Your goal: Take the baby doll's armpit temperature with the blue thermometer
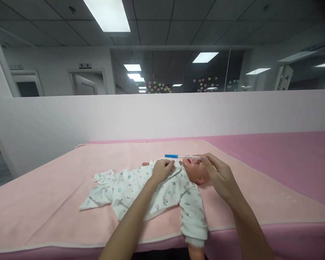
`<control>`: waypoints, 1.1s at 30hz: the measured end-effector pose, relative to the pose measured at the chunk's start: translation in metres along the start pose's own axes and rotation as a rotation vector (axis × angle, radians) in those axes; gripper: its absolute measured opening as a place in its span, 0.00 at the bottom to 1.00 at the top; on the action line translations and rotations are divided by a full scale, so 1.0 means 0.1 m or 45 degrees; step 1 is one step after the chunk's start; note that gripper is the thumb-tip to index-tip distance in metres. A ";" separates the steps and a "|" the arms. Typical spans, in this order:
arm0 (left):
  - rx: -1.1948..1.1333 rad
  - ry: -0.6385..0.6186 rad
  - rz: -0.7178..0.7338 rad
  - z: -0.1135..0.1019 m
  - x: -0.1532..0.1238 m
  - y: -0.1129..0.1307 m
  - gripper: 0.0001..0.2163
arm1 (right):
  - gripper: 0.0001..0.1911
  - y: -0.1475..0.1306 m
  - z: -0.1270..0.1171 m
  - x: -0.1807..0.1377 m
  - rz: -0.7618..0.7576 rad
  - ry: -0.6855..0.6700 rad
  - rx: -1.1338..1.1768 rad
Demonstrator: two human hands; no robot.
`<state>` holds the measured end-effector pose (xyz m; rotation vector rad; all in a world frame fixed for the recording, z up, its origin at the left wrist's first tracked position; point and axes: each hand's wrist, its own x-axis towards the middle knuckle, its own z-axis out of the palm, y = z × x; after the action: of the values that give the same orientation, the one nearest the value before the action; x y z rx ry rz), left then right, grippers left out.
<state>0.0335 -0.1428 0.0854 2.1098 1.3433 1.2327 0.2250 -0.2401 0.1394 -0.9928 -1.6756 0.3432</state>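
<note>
A baby doll lies on its back, head to the right, in a white printed outfit. My left hand is at the outfit's upper front near the neck, fingers curled in and closed on the cloth; the fingertips are partly hidden. Between the thumb and fingers of my right hand is a slim clear thermometer with a blue end. It is held level above the doll's face and neck, the blue end pointing left. One doll arm stretches toward me over the near edge.
Under the doll spreads a light pink blanket on a darker pink padded surface. A low white wall runs along the far side, with glass windows above it. An open door shows at the back left.
</note>
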 end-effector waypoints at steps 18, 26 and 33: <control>-0.085 -0.118 0.067 -0.03 0.01 0.01 0.13 | 0.18 1.55 -0.45 -1.06 0.238 0.068 -0.561; -0.743 -0.044 -0.327 -0.07 0.09 -0.07 0.17 | 0.14 1.06 0.01 -0.74 0.152 0.332 -0.590; -1.023 0.057 -0.448 -0.09 0.13 -0.07 0.17 | 0.12 0.53 0.98 0.04 -0.078 -0.118 -0.821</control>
<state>0.0247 -0.1290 0.0919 1.2404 0.9393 1.3577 0.1601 -0.1803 0.0719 -1.4011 -1.9431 -0.2176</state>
